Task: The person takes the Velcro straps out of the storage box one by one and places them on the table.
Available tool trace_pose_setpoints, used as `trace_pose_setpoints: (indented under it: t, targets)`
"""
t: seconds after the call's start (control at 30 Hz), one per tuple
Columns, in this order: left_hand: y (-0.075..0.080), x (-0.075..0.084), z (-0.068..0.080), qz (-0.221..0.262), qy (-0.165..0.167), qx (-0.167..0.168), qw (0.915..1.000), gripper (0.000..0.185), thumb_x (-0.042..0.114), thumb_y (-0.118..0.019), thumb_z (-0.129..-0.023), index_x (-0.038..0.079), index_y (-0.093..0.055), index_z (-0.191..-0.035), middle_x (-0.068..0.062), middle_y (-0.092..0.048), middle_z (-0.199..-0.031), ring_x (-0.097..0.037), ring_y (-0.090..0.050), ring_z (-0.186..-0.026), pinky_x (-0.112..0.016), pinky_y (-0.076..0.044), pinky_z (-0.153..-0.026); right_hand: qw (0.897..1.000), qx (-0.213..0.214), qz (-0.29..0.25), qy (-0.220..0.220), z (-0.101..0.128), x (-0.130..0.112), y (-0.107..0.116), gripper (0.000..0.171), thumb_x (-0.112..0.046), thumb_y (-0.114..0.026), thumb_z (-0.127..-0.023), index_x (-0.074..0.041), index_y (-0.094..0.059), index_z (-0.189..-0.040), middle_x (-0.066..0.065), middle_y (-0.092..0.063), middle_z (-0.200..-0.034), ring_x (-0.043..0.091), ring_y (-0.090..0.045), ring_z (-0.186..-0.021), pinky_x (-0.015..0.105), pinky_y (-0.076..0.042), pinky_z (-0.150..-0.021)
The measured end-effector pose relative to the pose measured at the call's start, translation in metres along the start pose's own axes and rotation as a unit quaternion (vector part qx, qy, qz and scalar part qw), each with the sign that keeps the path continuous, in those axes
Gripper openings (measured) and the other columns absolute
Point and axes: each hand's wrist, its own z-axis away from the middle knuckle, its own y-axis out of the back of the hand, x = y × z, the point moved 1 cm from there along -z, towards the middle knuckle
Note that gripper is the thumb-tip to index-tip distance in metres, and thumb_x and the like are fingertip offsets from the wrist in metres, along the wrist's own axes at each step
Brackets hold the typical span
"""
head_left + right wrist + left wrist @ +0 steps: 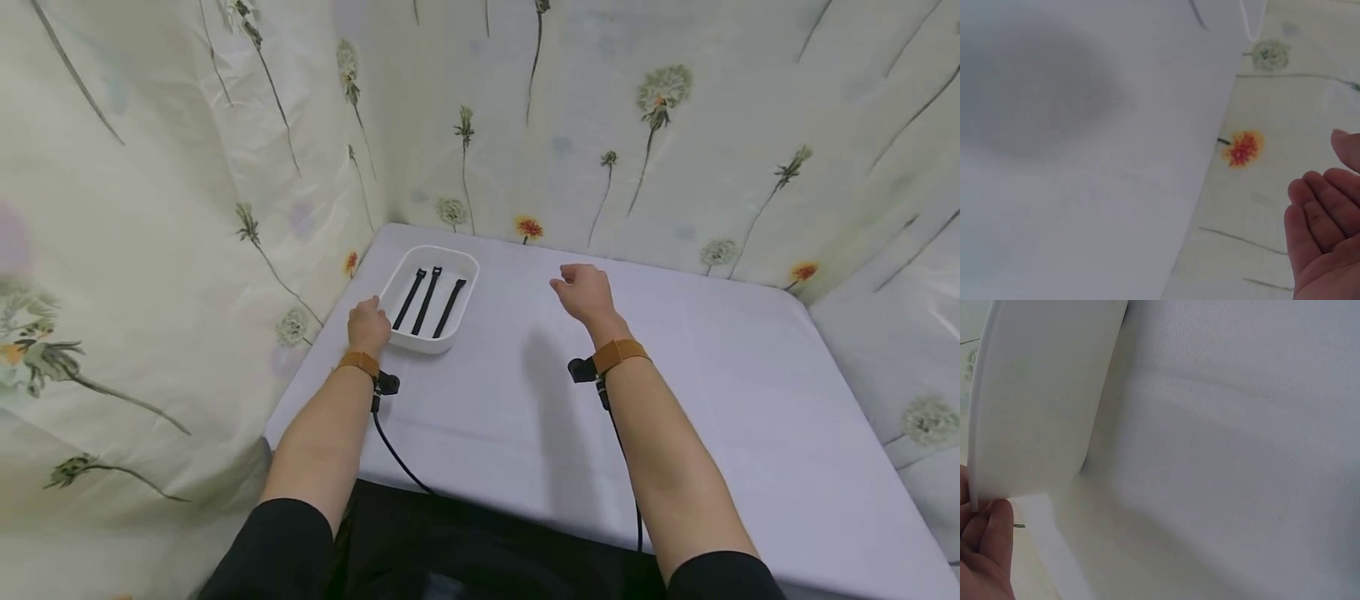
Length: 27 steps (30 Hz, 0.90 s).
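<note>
A white rectangular tray with rounded corners is at the table's back left. Three black straps with slotted heads, like cable ties, lie side by side in it, roughly parallel. My left hand pinches the tray's rim at its near left side. The left wrist view shows fingers and thumb on either side of the rim of the tray. To the right of the tray, my right hand is raised over the table. In the right wrist view its fingers are loosely bent around nothing.
A white cloth covers the table. Flower-printed curtains hang along its back and sides. Each wrist wears a brown band with a small camera. Black cables run from these toward my lap, over the table's front edge.
</note>
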Motion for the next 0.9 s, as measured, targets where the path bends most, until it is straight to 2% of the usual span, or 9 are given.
trace_pose_setpoints:
  t: [0.23,0.4,0.57,0.9]
  targets:
    - [-0.002,-0.001,0.001,-0.011,-0.010,-0.006,0.9999,0.047,0.009,-0.044,-0.103,0.001,-0.044,-0.149,-0.022,-0.049,-0.150,-0.038,-0.046,-0.139,-0.046,-0.040,-0.114,0.999,-0.012,-0.041,-0.001,-0.005,-0.016,-0.024,0.047,-0.027,-0.058,-0.100,-0.001,-0.057,-0.139,0.018,-0.062,-0.137,0.034,-0.058,-0.125,0.047,-0.051,-0.102]
    - [0.000,-0.002,-0.001,-0.023,-0.028,0.014,0.9993,0.045,0.007,-0.045,-0.102,-0.001,-0.047,-0.147,-0.023,-0.052,-0.147,-0.038,-0.049,-0.137,-0.046,-0.041,-0.113,0.997,-0.021,-0.068,0.003,-0.011,-0.033,-0.041,0.045,-0.027,-0.060,-0.100,-0.002,-0.059,-0.137,0.018,-0.064,-0.134,0.033,-0.060,-0.122,0.046,-0.053,-0.100]
    - [-0.002,-0.004,-0.002,-0.012,-0.037,0.024,0.9990,0.045,0.006,-0.046,-0.102,-0.002,-0.047,-0.146,-0.024,-0.052,-0.146,-0.039,-0.051,-0.135,-0.047,-0.043,-0.110,0.996,-0.026,-0.083,0.007,-0.013,-0.049,-0.059,0.045,-0.028,-0.063,-0.098,-0.001,-0.062,-0.134,0.018,-0.066,-0.131,0.032,-0.062,-0.119,0.046,-0.054,-0.098]
    - [-0.004,-0.004,0.005,0.012,-0.017,0.031,0.9993,0.044,0.005,-0.046,-0.102,0.000,-0.049,-0.146,-0.023,-0.054,-0.146,-0.037,-0.052,-0.135,-0.045,-0.044,-0.110,0.998,-0.032,-0.051,0.020,-0.019,-0.075,-0.108,0.043,-0.027,-0.069,-0.094,-0.002,-0.067,-0.128,0.016,-0.070,-0.124,0.030,-0.063,-0.113,0.042,-0.055,-0.092]
